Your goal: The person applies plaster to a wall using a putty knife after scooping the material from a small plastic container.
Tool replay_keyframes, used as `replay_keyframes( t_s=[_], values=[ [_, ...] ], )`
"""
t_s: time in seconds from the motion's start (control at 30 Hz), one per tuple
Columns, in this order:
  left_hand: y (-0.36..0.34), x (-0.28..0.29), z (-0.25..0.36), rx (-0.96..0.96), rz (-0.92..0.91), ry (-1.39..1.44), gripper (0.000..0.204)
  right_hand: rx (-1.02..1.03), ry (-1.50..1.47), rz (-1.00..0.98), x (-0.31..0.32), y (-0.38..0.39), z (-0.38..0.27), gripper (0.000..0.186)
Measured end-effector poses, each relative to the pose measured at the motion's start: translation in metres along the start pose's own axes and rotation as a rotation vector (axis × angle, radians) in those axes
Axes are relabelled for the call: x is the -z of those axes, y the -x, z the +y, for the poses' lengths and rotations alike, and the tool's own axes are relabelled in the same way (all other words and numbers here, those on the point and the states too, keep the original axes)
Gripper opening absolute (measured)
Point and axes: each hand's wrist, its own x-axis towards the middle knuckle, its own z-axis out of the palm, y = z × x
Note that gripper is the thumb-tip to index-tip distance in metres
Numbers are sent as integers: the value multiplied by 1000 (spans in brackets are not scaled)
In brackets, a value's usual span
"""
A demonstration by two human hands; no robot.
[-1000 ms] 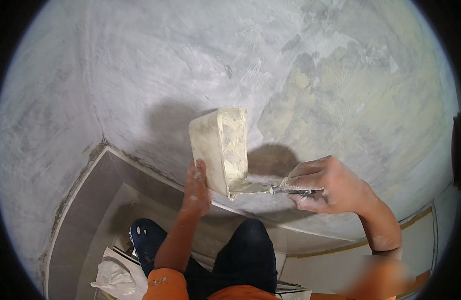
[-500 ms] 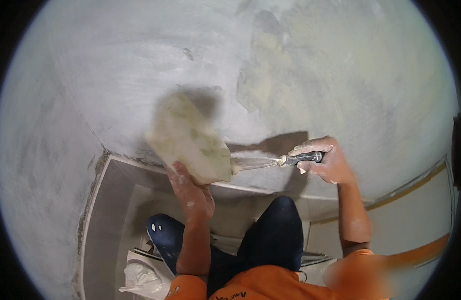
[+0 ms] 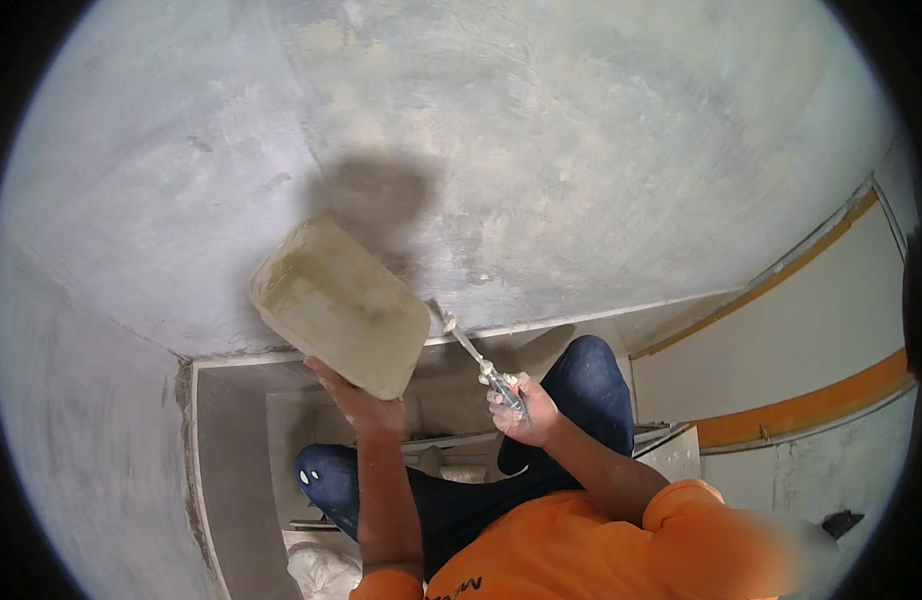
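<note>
My left hand grips a pale yellowish rectangular plastic tub by its lower side; most of the fingers are hidden behind it. The tub is tilted, and whitish smears mark it. In my right hand is a putty knife, its dark handle wrapped by my fingers. Its blade shows nearly edge-on, pointing up and left toward the tub, with a lump of whitish paste at the tip and more near the handle. Tub and knife are apart. Paste also dabs my right fingers.
A patchy grey-white plastered wall rises ahead, meeting another wall at the left corner. A light ledge edge runs along its foot. My bent knees are below. A white bag lies at lower left; an orange-brown strip crosses the right.
My right hand has drawn down and left, and the knife has swung from level to slanting upward. The tub has shifted left and a little down. The whole view has shifted too.
</note>
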Motion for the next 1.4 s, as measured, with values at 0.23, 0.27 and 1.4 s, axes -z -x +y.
replay_keyframes(
  t_s=[0.23, 0.27, 1.4],
  values=[
    [-44, 117, -47, -6, -248, -173, 57, 98, -47, 50, 40, 16, -3, 24],
    [-47, 126, -50, 128, -245, -21, 56, 136, 34, 95, 51, 13, -3, 24],
    [-106, 234, -27, -25, -387, -62, 58, 465, 1379, 758, 16, -110, 73, 40]
  ],
)
